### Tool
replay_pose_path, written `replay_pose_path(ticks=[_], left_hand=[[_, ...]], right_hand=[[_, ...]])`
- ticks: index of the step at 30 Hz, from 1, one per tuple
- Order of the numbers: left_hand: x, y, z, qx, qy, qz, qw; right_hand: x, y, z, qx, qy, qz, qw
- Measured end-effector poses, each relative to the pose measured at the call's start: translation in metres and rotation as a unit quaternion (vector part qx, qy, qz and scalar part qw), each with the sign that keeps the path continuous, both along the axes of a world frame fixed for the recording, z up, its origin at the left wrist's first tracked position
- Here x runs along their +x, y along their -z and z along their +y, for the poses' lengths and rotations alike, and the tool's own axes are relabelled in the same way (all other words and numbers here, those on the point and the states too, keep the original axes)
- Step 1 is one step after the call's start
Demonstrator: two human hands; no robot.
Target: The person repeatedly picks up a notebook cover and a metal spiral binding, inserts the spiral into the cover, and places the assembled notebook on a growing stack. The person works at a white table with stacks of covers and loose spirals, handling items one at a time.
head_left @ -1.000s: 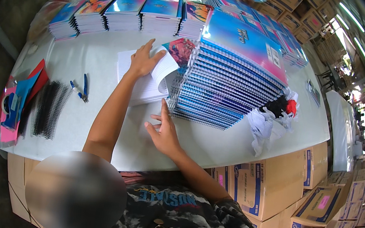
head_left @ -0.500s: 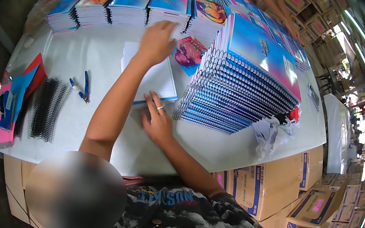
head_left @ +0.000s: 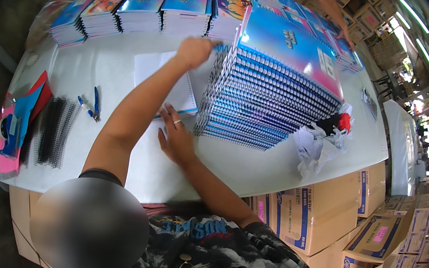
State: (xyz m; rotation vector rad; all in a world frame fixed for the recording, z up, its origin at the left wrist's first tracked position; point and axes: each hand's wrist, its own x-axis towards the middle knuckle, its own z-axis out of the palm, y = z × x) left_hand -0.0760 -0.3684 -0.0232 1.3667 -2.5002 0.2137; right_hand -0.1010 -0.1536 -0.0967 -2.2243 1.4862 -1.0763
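An unbound notebook (head_left: 181,93) with lined white pages lies on the table, its blue cover edge showing at the near side. My right hand (head_left: 177,139) rests its spread fingertips on the near edge of the notebook. Over the far part of the pages reaches my left hand (head_left: 195,52), its fingers closed and pointing right, beside the tall stack of spiral notebooks (head_left: 280,88). Whatever its fingers hold is hidden. The stack has blue-pink covers and dark wire coils.
Shorter notebook piles (head_left: 187,8) line the table's far side. Blue-handled pliers (head_left: 96,103), black coils (head_left: 55,132) and a tape dispenser (head_left: 9,134) lie at left. Crumpled plastic (head_left: 310,146) sits by the stack. Cartons (head_left: 318,212) stand at right; another person's arm (head_left: 332,11) reaches in behind.
My left hand has moved right and slightly down, toward the tall stack. The red-and-blue card beside the notebook no longer shows. My right hand stays at the notebook's edge. The view has shifted slightly.
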Motion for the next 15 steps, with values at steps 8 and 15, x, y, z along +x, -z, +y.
replay_pose_path(ticks=[8, 15], left_hand=[[0.066, 0.008, 0.107, -0.125, -0.13, -0.128, 0.975], [0.079, 0.01, 0.176, 0.166, -0.128, -0.027, 0.977]], right_hand=[[0.003, 0.007, 0.002, -0.015, 0.002, -0.138, 0.99], [-0.005, 0.025, 0.009, -0.018, 0.007, -0.351, 0.936]])
